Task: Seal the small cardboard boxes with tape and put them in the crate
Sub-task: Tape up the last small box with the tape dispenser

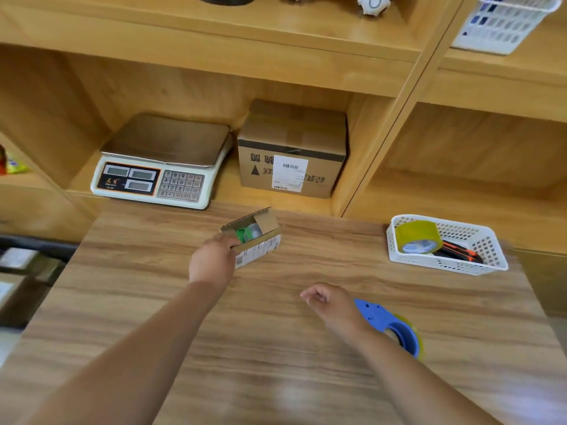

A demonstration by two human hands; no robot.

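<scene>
Our left hand [211,261] grips the near corner of the small open box [260,240], flaps up, low over the table [276,378]. Our right hand [333,303] hovers loosely curled and empty, apart from the left, with the blue tape dispenser [388,325] just right of its wrist.

Left hand [211,259] grips small open cardboard box [254,237] on wood-grain table [276,363]; right hand [329,302] loosely curled beside blue tape dispenser [388,326].
</scene>
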